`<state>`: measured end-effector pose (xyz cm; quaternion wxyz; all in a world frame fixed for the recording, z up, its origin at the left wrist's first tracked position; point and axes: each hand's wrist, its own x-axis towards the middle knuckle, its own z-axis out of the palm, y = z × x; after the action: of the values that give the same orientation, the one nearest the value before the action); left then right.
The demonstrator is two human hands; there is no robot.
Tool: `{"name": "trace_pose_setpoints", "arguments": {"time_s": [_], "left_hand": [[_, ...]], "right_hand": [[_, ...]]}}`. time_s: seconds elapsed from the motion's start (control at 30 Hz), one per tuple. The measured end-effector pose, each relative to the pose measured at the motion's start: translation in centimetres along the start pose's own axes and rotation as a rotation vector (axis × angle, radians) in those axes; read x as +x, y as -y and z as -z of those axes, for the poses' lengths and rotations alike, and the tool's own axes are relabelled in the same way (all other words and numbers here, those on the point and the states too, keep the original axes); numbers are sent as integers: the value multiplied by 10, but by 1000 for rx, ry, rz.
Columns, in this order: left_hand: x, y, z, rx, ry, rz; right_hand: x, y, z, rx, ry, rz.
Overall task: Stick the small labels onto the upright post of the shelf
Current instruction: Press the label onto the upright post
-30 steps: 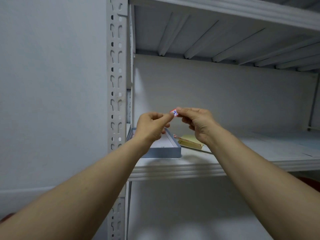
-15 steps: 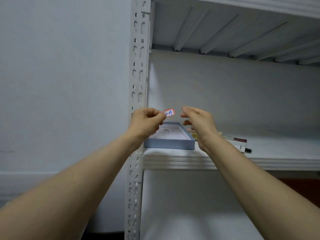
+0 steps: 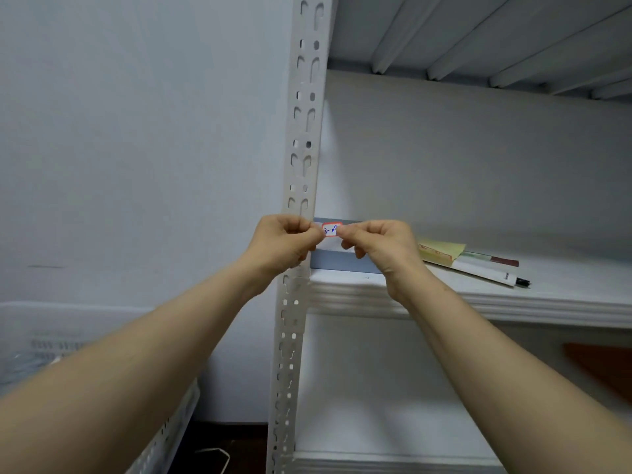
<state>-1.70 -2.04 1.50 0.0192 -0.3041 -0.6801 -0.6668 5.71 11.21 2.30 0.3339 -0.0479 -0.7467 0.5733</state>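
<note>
As you pinched the small label (image 3: pixel 331 229) by its two short ends, your left hand (image 3: pixel 285 244) gripped the left end between thumb and forefinger. Your right hand (image 3: pixel 379 242) gripped the right end the same way, and the other fingers of both were curled in. The label, white with a red border and blue writing, hung in the air just right of the post (image 3: pixel 304 131), in front of the grey box (image 3: pixel 342 261) on the shelf (image 3: pixel 513 302). It was not yet on the metal.

The step, as I judged it, was to carry it left onto the post's face. You would have done best to choose a stretch between the slots, since a label over a hole has little to cling to. It made sense to set one end down first, level, then smooth across so no crease formed. A light pinch was wise, as the glue could catch your fingers (image 3: pixel 313 236). The pen (image 3: pixel 489 273) and yellow sheet (image 3: pixel 441 251) lay apart to the right.
</note>
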Motion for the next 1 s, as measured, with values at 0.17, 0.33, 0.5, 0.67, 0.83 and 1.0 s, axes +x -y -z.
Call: {"name": "trace_pose_setpoints", "arguments": {"time_s": [0.17,0.33,0.5,0.67,0.83,1.0], "left_hand": [[-3,12,7,18,2,36],[-4,20,16,-79,-189,40],[-3,36,31,-36,-380,8],[0,53,25,4,-253,66],[2,63,20,-23,-191,150],[2,67,19,-34,-104,161]], "right_hand": [[-5,-8,-6,-24,19,-16],[-4,-20,-16,24,-65,-20],[-4,-31,-15,56,-69,-52],[-6,-42,-23,48,-37,-80],[-6,-55,-33,1,-82,-79],[-7,-68,-45,-216,-195,-66]]}}
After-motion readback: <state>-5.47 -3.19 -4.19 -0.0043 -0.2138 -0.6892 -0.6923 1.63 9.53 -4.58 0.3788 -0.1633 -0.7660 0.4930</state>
